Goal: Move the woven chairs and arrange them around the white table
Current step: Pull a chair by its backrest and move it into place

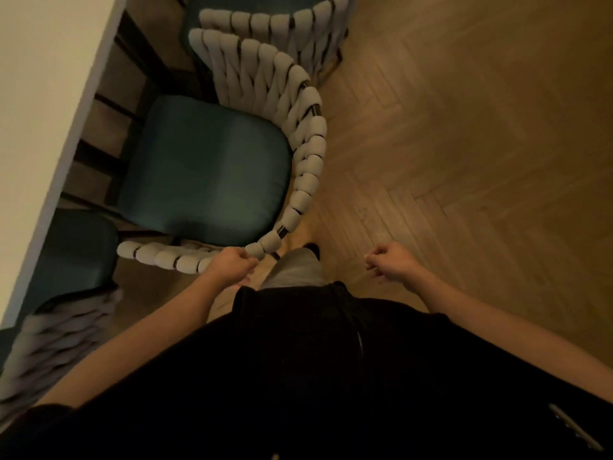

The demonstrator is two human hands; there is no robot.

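A woven chair with a thick white braided back and a teal seat cushion stands in the middle, its seat facing the white table at the left. My left hand lies over the near end of the chair's braided rim, fingers curled round it. My right hand hovers over the wooden floor to the right of the chair, fingers curled, holding nothing. A second woven chair stands beyond it at the top. A third woven chair is at the lower left, partly under the table edge.
Dark table legs and crossbars run under the table's edge next to the seats. Herringbone wood floor stretches across the right half. My own leg and dark shoe stand just behind the middle chair.
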